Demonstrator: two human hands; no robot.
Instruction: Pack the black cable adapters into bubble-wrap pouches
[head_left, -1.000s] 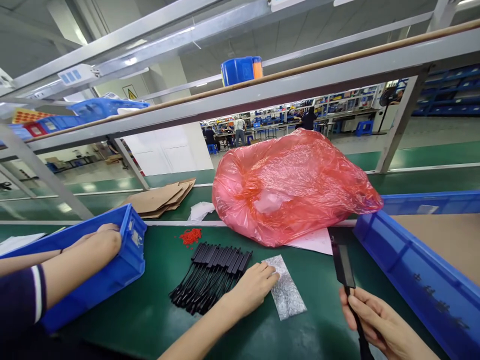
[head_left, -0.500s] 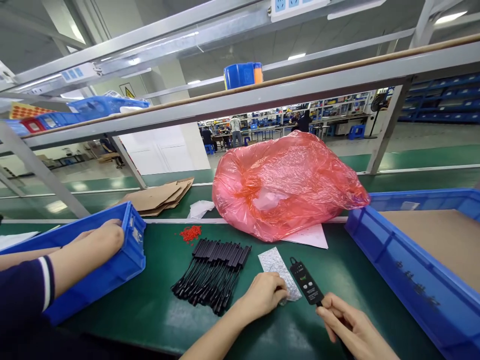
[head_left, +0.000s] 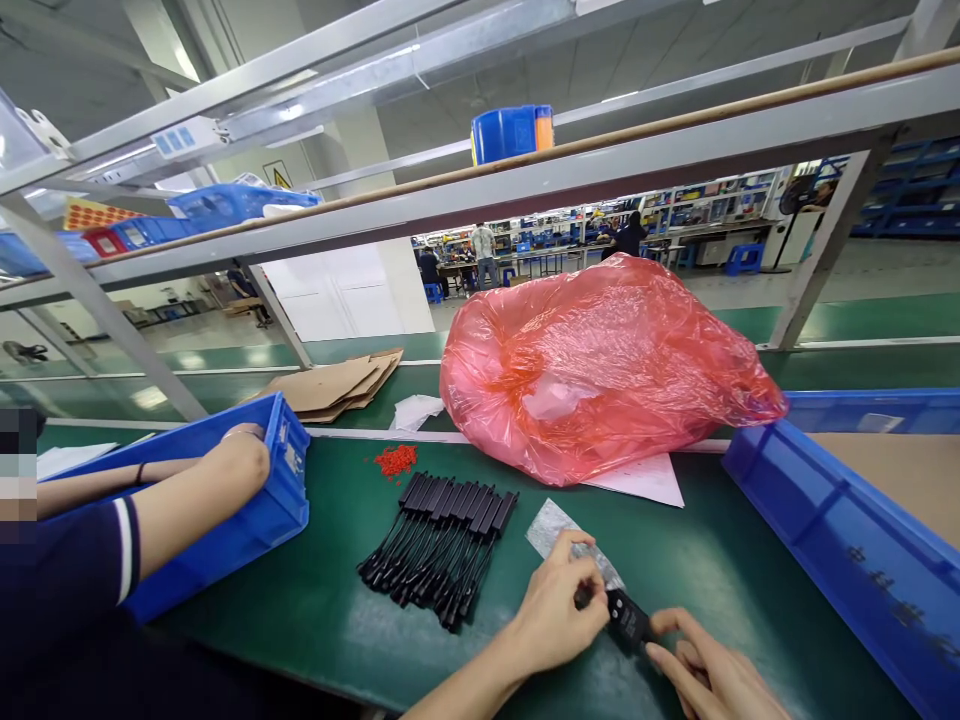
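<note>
While both hands — left hand [head_left: 559, 615], right hand [head_left: 705, 675] — grip one black device [head_left: 628, 620], one bubble bag [head_left: 570, 540] lies beneath.

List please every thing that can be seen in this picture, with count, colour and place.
black device: one, black, near edge of belt, between both hands
bubble pouch: one, silvery, flat on belt under the left hand
black cable parts: one row, black, belt centre
red bits: small heap, red, behind the row
plastic bag: one, red, full, back of belt
white sheet: one, under the bag
cardboard sheets: stack, brown, far left
bin: one, blue, left; a co-worker's hands on it
tray: one, blue, right
bucket: one, blue, top rail
belt: green
left hand: grips the device
right hand: pinches its lower end
</note>
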